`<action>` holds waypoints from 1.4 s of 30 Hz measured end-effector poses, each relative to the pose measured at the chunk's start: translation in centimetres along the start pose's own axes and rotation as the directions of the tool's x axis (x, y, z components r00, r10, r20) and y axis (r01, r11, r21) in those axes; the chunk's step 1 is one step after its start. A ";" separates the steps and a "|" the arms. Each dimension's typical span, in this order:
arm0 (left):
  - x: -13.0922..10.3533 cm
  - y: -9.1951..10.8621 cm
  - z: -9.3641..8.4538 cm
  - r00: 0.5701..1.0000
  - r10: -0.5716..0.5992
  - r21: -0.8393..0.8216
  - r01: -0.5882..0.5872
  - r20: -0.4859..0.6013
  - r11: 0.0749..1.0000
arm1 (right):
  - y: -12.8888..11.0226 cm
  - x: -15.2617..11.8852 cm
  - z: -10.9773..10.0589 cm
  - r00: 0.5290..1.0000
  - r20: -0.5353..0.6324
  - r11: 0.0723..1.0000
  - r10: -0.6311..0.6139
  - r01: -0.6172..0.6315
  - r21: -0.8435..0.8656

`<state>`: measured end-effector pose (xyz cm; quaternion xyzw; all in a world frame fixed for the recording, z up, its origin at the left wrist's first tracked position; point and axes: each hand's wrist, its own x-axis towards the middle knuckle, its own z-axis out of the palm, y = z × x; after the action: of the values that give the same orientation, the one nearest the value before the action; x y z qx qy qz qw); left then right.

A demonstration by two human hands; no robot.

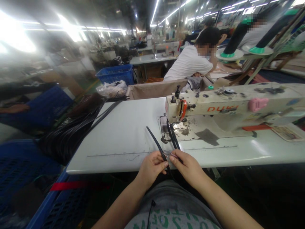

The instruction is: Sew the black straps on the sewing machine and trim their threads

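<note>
My left hand (151,168) is closed on a narrow black strip (154,139), whose free end points up and away over the white sewing table. Close beside it, my right hand (188,167) pinches more black strips (173,136) that run up to the needle area of the sewing machine (205,108). A small shiny metal piece shows between the two hands; its kind is too small to tell. Both hands are at the table's front edge, below a printed ruler line (114,155).
A long bundle of black strips (71,133) hangs over the table's left side. Blue crates (54,203) stand at the lower left. Behind the table is a cloth-lined bin (154,89), and a person in a white shirt (188,63) leans there. Thread cones (234,38) stand at upper right.
</note>
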<state>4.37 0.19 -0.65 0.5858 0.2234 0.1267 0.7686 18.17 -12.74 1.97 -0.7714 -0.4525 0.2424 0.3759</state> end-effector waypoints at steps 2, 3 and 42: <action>-0.1 0.1 0.0 1.000 0.002 -0.007 -0.002 0.011 1.000 | 0.0 0.0 0.0 0.999 -0.021 0.999 -0.033 0.032 -0.043; -0.1 0.2 0.1 1.000 0.003 -0.010 -0.002 0.016 1.000 | -0.1 -0.1 0.0 0.998 -0.030 0.997 -0.050 0.048 -0.066; -2.1 0.7 -0.6 0.984 -0.172 -0.255 0.178 0.043 0.951 | -0.8 -0.1 1.2 0.999 0.041 0.982 -0.007 0.015 -0.187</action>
<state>2.35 -0.07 0.31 0.4602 0.2483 0.0800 0.8486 16.83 -12.10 1.89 -0.7959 -0.4851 0.2122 0.2937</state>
